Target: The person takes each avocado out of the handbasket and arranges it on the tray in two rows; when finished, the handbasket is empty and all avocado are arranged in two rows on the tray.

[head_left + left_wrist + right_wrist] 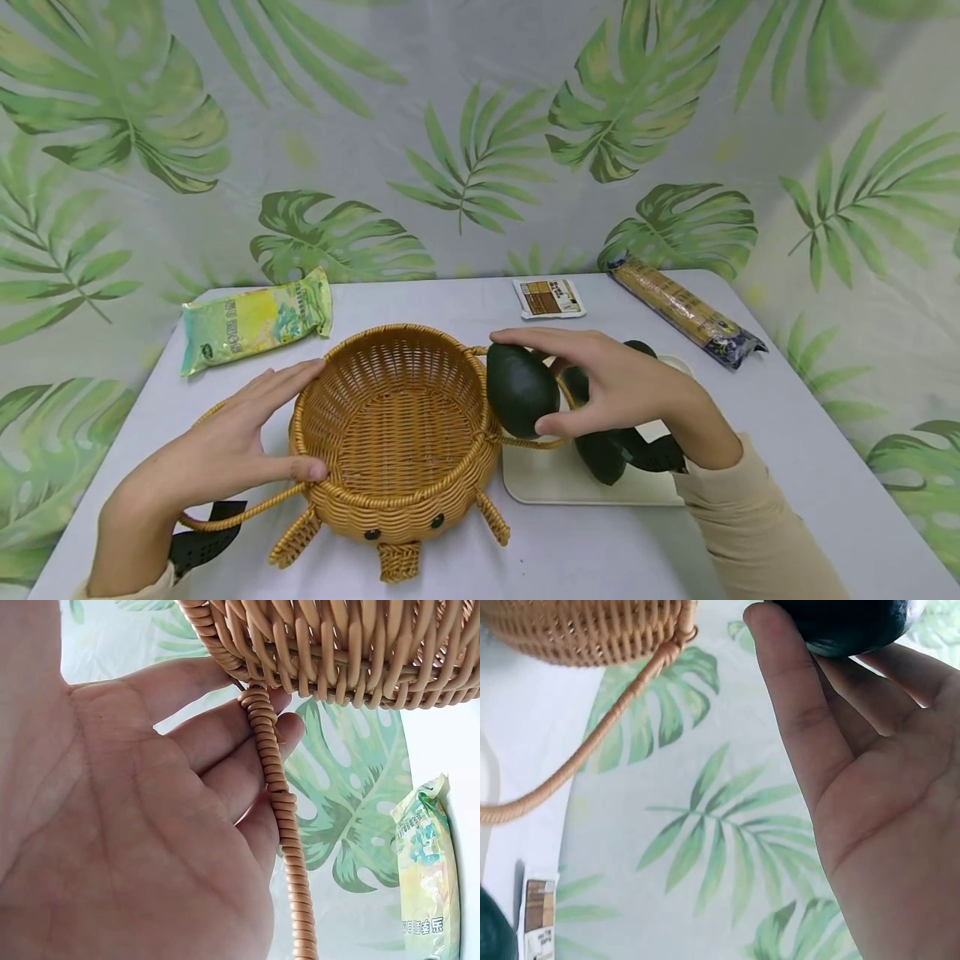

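Note:
A dark green avocado [522, 390] is held between the thumb and fingers of my right hand [611, 383], just over the basket's right rim. In the right wrist view the same avocado [847, 622] shows at the top, against the fingertips. My left hand [225, 437] touches the left side of the round wicker basket [405, 500], fingers fairly straight, thumb at the front rim. From the left wrist, the basket's side handle [289, 825] runs down across those fingers. Inside, the woven bottom is bare. More avocados [600, 458] lie on a cream tray [555, 487], partly behind my right hand.
At the back left lies a green and yellow packet [255, 321]. A small white and brown sachet [549, 298] is at the back, and a long noodle-like package [682, 308] lies at the back right. The basket's handles loop out to both sides; the right one overlaps the tray.

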A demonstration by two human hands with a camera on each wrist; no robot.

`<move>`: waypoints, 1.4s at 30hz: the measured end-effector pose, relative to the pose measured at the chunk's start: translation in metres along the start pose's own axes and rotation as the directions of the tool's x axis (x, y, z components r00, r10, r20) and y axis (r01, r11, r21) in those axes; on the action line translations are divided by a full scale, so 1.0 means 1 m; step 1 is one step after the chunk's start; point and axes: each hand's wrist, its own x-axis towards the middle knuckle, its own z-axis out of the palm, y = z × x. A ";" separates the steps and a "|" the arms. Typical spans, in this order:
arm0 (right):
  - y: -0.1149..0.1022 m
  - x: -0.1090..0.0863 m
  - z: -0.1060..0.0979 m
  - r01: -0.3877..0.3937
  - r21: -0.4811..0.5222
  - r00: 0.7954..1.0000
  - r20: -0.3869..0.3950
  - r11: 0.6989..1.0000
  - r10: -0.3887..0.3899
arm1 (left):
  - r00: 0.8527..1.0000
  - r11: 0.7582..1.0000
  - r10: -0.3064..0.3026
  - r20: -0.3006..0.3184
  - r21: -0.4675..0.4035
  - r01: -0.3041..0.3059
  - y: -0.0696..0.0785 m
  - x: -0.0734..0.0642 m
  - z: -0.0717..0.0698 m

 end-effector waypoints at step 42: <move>0.050 -0.105 -0.001 -0.139 0.104 0.977 -0.149 0.985 0.154 | 1.000 1.000 -0.023 0.002 0.008 0.023 0.001 0.000 0.000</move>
